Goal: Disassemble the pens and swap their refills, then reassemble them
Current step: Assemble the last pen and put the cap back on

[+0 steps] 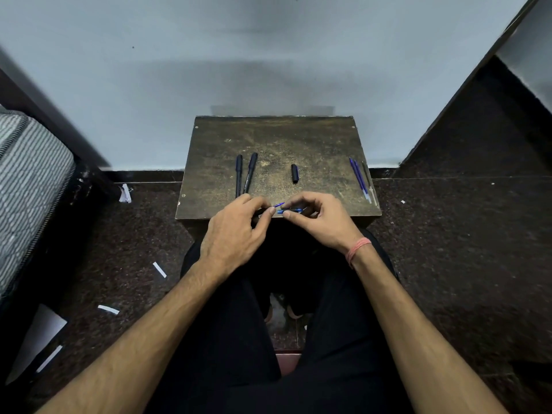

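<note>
Both hands meet at the near edge of a small worn wooden table (313,138). My left hand (236,231) pinches the dark end of a pen, mostly hidden under its fingers. My right hand (316,216) grips the blue pen piece (288,210), and a thin blue refill (280,204) sticks out between the two hands. Two capped dark pens (245,174) lie side by side on the table's left. A loose dark cap (295,173) lies in the middle. Several bare refills (360,179) rest along the right edge.
The table stands against a pale wall (268,55). My legs in black trousers (298,339) fill the space under my arms. White paper scraps (159,269) lie on the dark floor at left, beside a striped mattress (27,180). A dark slanted panel (478,130) rises at right.
</note>
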